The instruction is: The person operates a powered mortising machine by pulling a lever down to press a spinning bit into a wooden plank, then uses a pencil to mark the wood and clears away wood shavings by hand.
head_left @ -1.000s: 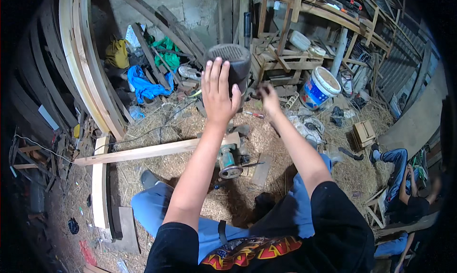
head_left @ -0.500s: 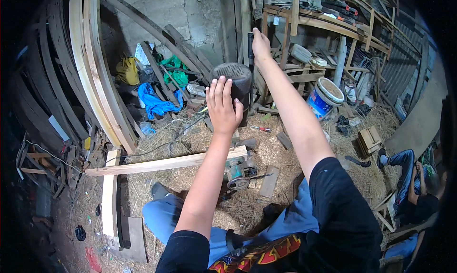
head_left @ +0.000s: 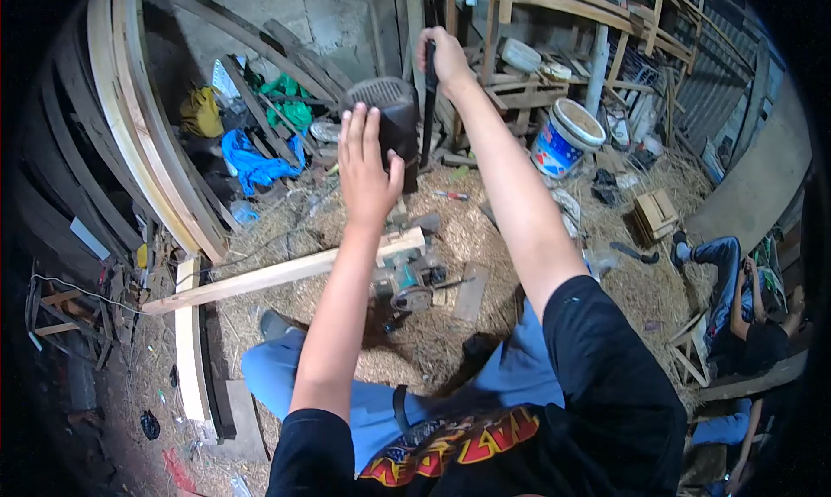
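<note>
A dark cylinder [head_left: 400, 133] with a slotted or perforated end stands in front of me at arm's length; its exact kind I cannot make out. My left hand [head_left: 368, 162] lies against its near side, fingers stretched out and thumb apart. Just right of the cylinder rises a slim black bar [head_left: 428, 120], with the fingers of my right hand [head_left: 447, 61] wrapped around its upper part. Whether bar and cylinder are joined is not clear. Below my hands, a green power tool [head_left: 407, 280] sits by the end of a long wooden beam [head_left: 268, 274].
Another beam [head_left: 189, 350] lies at the left, with tall boards [head_left: 130, 125] leaning behind. A white-and-blue bucket [head_left: 564, 142], a small wooden block stack [head_left: 655, 213] and a screwdriver [head_left: 450, 196] are to the right. Another person [head_left: 757, 324] sits at far right. Shavings cover the floor.
The whole view has shifted, so most things sit higher and further left. The cylinder leans slightly more to the left. My right hand's fingers now show curled around the bar.
</note>
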